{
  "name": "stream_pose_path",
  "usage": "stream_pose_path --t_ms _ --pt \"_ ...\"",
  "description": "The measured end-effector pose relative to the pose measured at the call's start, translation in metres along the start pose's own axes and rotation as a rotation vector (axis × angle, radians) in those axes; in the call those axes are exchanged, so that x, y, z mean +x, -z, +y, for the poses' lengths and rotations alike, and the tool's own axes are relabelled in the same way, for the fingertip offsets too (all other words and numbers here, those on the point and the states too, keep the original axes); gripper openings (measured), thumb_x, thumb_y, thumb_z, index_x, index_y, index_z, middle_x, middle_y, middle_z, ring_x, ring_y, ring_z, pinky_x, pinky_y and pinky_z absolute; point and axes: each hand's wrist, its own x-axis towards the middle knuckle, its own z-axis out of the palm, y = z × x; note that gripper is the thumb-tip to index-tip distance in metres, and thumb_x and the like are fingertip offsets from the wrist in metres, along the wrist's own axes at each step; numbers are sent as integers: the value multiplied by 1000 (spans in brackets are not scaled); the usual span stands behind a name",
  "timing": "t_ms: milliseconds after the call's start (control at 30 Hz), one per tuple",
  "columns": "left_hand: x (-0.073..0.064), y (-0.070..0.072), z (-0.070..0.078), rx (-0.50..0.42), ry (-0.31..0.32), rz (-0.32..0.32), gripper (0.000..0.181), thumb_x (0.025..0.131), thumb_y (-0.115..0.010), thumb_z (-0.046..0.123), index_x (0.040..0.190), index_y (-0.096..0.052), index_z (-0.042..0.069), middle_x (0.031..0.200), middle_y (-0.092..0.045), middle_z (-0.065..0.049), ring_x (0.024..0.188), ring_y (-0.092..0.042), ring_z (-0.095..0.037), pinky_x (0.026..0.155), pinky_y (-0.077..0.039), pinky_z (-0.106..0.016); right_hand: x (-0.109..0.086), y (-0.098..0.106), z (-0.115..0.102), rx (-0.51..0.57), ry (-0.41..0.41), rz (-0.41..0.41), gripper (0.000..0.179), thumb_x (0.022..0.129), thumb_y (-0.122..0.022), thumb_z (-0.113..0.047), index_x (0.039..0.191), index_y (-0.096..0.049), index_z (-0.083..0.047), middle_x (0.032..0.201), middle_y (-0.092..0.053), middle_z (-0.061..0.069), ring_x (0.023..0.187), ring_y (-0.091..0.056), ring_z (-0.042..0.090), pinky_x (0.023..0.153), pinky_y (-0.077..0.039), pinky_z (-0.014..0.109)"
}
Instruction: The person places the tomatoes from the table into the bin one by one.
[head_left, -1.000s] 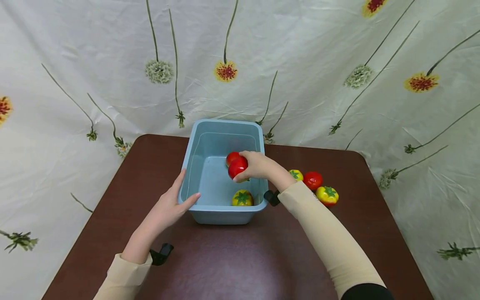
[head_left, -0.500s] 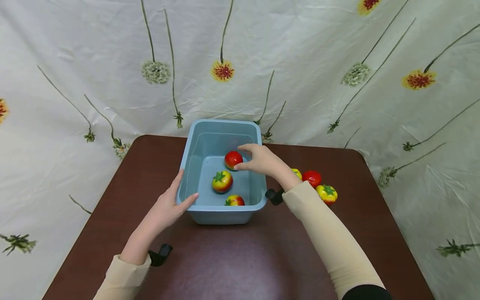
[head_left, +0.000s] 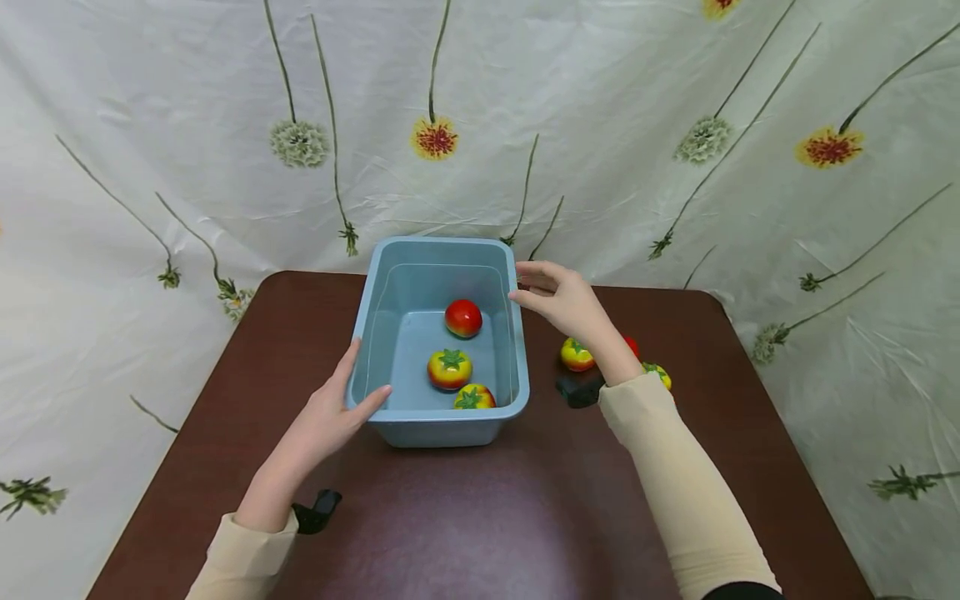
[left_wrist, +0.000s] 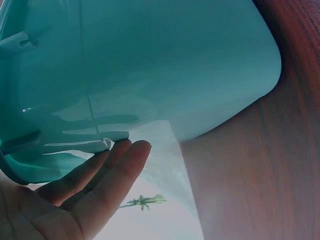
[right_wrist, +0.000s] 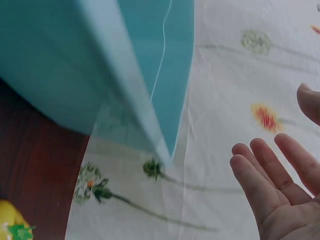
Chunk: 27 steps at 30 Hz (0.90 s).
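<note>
A light blue plastic tub (head_left: 438,429) stands on the table. My left hand (head_left: 330,412) rests at its left side, with the fingers along the outer wall and the thumb over the front left rim. In the left wrist view the fingers (left_wrist: 112,185) lie nearly straight against the wall. Inside the tub are a red tomato-like toy fruit (head_left: 463,318) and two red-and-yellow ones with green leaf tops, one in the middle (head_left: 450,369) and one near the front wall (head_left: 475,397). My right hand (head_left: 562,300) holds nothing, hovering by the right rim with loosely bent fingers.
Right of the tub lie more toy fruits: a yellow-and-red one (head_left: 577,356), a red one (head_left: 632,345) and another yellow one (head_left: 658,373), partly hidden by my right arm. A flower-printed white cloth (head_left: 600,125) hangs behind the brown table (head_left: 450,517).
My right hand let go of a toy fruit inside the tub, then moved right and up, out past the rim. The released fruit turned leaf side up. The left hand stayed at the tub.
</note>
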Motion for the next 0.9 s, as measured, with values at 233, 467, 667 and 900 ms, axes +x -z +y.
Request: stream_pose_path --t_ms 233,467,667,900 --pt "1 -1 1 3 3 1 97 96 -54 55 159 8 19 164 -10 -23 144 -25 -49 108 -31 -68 -9 27 19 36 -65 85 57 94 -68 -35 144 -51 -16 147 -52 9 136 -50 25 110 -42 44" --pt "0 0 1 7 6 0 97 96 -54 56 159 9 19 164 -10 -23 144 -25 -49 108 -31 -67 -19 46 47 29 -117 171 58 95 -65 -38 146 -49 -15 148 -51 8 138 -48 24 112 -40 46" --pt "1 -1 1 8 7 -1 97 96 -55 55 159 9 19 164 -10 -23 145 -25 -49 109 -31 -68 -31 55 69 32 -160 238 61 94 -65 -41 147 -47 -15 149 -50 8 138 -46 25 111 -41 46" --pt "1 -1 1 3 12 -4 97 96 -55 55 159 9 20 164 -11 -23 144 -25 -49 108 -31 -67 -47 66 96 -24 -197 292 63 96 -63 -39 148 -45 -9 150 -48 15 139 -46 31 112 -39 47"
